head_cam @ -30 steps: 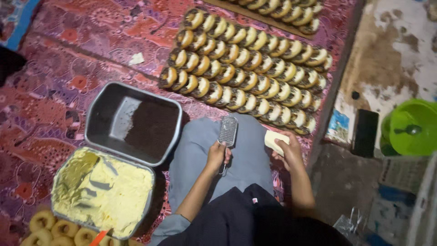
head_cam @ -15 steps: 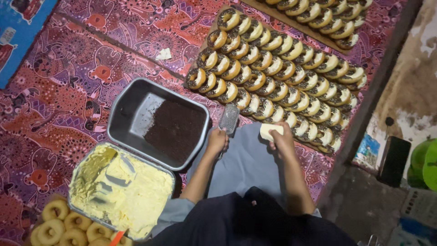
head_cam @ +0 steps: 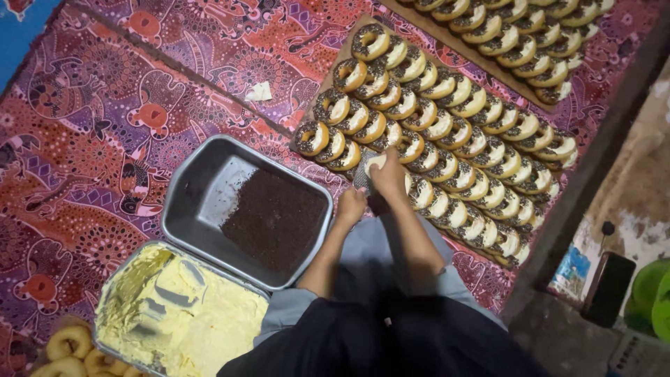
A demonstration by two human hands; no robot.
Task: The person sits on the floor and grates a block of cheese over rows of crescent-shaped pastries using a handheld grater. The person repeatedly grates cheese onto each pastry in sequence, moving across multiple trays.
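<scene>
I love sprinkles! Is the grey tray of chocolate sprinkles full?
No, partly full: the grey tray shows bare metal on its left, with chocolate sprinkles heaped to the right.

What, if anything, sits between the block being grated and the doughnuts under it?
Only the small metal grater, held by the left hand. The right hand presses the pale block against it, right above the near row of topped doughnuts. Nothing else visible lies between them.

— What is recorded left of the grip?
— A grey tray of chocolate sprinkles (head_cam: 209,192); below it, a tray of yellow cream (head_cam: 118,290). Plain doughnuts (head_cam: 66,349) are noted at the bottom corner.
— And right?
— A green basin (head_cam: 652,290), well apart.
</scene>
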